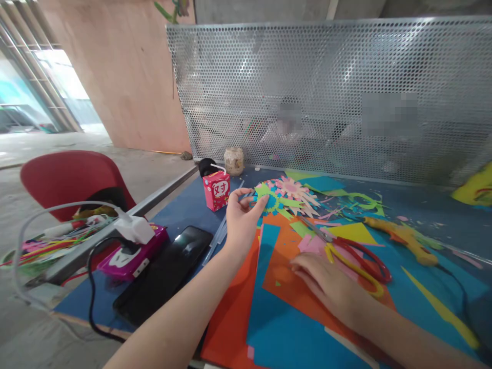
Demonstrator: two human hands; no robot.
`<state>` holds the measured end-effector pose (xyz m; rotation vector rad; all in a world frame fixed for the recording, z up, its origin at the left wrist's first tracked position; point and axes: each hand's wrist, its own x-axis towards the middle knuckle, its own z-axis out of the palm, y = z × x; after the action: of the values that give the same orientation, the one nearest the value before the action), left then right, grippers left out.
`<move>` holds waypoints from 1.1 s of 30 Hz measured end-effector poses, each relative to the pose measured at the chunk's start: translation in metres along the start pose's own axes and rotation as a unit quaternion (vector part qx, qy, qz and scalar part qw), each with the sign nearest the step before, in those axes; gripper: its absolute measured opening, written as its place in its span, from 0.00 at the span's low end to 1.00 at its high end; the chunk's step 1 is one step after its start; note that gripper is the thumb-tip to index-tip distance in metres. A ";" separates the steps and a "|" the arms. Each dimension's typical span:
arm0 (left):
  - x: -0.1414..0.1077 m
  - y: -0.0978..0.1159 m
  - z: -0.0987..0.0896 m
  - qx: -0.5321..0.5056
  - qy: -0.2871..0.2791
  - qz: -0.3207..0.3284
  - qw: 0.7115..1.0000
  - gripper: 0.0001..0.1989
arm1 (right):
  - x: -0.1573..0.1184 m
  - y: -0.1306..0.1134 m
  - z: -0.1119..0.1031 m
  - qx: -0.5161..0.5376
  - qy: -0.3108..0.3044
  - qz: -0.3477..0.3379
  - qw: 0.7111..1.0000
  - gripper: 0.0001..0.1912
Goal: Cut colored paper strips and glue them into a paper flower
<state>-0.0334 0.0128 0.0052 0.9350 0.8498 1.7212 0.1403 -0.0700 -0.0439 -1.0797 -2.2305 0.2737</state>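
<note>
My left hand (248, 210) pinches the edge of a green and blue paper rosette (269, 201) with ribbon-like tails. Pink paper rosettes (294, 188) lie just behind it. My right hand (326, 282) rests low over the orange paper (284, 256), its fingers together and bent down; whether anything is under them is hidden. Beside that hand, scissors (357, 256) with red and yellow handles lie across pink paper pieces (313, 243). Blue sheets (284, 323) are stacked beneath the orange one.
A red drink box (217, 190) with a straw, a jar (234, 161), a black phone (192, 243) and a purple power strip (134, 253) stand or lie left. A yellow glue gun (403, 240) and paper scraps lie right. A perforated metal panel (246, 66) rises behind.
</note>
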 end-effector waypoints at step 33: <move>0.004 -0.002 -0.002 0.027 -0.006 0.022 0.999 0.21 | 0.015 0.013 -0.039 0.426 0.054 0.310 0.848 0.15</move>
<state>-0.0348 0.0169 0.0033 1.0067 0.8775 1.7356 0.1658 -0.0539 -0.0130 -1.1853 -1.3061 1.2971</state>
